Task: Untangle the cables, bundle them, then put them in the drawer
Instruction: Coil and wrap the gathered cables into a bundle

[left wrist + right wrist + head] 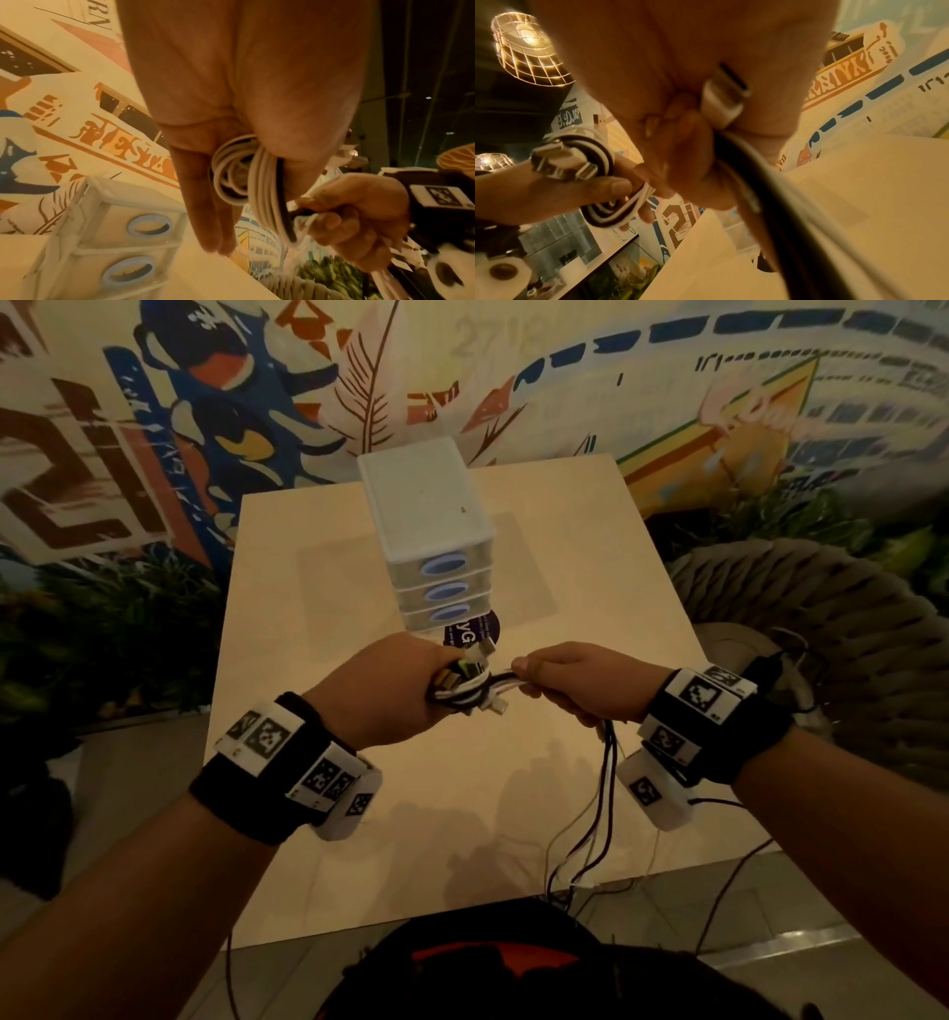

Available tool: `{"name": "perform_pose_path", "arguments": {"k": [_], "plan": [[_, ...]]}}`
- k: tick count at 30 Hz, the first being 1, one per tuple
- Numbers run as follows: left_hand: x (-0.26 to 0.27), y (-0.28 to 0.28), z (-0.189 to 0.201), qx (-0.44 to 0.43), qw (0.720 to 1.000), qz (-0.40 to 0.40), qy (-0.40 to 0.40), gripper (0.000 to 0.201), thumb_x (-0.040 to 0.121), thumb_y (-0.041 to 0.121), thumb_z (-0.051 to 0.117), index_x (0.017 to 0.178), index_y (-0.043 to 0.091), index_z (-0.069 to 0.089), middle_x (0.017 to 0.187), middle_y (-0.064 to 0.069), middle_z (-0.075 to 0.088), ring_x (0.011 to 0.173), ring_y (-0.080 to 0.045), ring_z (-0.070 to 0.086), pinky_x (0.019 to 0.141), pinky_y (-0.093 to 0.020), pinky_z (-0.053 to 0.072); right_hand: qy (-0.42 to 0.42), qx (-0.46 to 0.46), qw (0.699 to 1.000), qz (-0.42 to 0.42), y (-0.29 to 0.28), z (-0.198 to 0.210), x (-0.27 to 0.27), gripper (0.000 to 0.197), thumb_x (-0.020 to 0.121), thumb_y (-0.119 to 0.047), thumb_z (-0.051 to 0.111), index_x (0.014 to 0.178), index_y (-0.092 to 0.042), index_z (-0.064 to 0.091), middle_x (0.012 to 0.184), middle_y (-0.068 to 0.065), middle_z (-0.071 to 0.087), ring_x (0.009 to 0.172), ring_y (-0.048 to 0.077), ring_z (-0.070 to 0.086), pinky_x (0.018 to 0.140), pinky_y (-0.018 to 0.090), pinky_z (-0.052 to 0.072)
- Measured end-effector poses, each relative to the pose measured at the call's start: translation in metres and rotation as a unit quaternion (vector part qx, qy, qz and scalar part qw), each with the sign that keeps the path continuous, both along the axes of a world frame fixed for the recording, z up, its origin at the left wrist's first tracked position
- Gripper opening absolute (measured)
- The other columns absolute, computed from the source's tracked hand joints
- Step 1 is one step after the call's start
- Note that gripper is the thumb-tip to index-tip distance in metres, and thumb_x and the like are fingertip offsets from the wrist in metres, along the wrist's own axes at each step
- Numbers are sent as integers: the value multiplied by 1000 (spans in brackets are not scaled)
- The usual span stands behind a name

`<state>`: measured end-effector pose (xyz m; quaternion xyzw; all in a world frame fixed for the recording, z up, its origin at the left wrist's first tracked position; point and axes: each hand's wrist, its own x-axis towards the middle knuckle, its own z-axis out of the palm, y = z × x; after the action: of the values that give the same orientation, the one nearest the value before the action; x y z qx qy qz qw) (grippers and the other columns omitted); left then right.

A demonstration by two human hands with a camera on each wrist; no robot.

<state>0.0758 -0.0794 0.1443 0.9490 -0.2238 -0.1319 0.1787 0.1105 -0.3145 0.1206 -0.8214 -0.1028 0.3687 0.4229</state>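
My left hand (pixel 390 690) grips a coil of black and white cables (pixel 462 688) above the table, with several plugs sticking out of it. The same coil (pixel 246 178) sits wound between the left thumb and fingers in the left wrist view. My right hand (pixel 570 680) pinches the strands coming off the coil, just right of it. Their loose tails (pixel 601 803) hang from that fist to the table's near edge. A silver plug (pixel 725 97) shows inside the right fist. The white three-drawer unit (pixel 436 546) stands behind the hands, all drawers closed.
The light wooden table (pixel 318 618) carries the drawer unit and a dark purple round card (pixel 475 631) at its foot. A woven rope chair (pixel 821 634) stands to the right. A painted mural wall is behind. More thin cables (pixel 729 875) trail off the near edge.
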Motion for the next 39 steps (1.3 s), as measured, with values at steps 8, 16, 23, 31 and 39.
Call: {"name": "perform_pose_path", "arguments": {"k": [8, 16, 23, 31, 39], "plan": [[4, -10, -7, -8, 994, 18, 112, 12, 99, 29, 62, 99, 20, 71, 89, 9, 73, 69, -6, 60, 64, -19, 44, 45, 25, 999, -13, 6, 7, 9, 38, 107, -42, 43, 80, -16, 53, 56, -7, 39, 49, 12, 29, 49, 27, 27], [8, -13, -17, 65, 996, 27, 54, 28, 91, 46, 69, 108, 25, 72, 93, 2, 73, 85, -20, 66, 69, -29, 45, 18, -4, 999, 46, 15, 14, 11, 41, 109, -32, 38, 87, -11, 65, 64, -2, 65, 48, 13, 45, 48, 25, 39], [6, -24, -15, 178, 984, -5, 10, 25, 92, 38, 63, 104, 18, 71, 87, -1, 67, 83, -24, 64, 69, -32, 48, 82, -21, 995, 46, 20, 21, 17, 66, 103, -58, 27, 105, -9, 70, 91, 9, 78, 65, 28, 69, 56, 28, 42], [7, -36, -8, 196, 980, -39, -1, 20, 86, 32, 69, 77, 16, 59, 59, 6, 45, 56, -17, 43, 60, -30, 39, -59, -154, 964, 211, 37, 28, 19, 58, 76, -68, 71, 120, -30, 65, 94, -13, 73, 72, 5, 73, 73, 30, 58], [4, -40, -9, 219, 975, -40, 21, 18, 84, 31, 74, 80, 16, 64, 62, 5, 44, 67, -20, 53, 64, -31, 43, -259, -283, 882, 272, 54, 6, -3, 39, 87, -60, 60, 95, -23, 71, 84, -2, 67, 68, 15, 58, 63, 28, 44]]}}
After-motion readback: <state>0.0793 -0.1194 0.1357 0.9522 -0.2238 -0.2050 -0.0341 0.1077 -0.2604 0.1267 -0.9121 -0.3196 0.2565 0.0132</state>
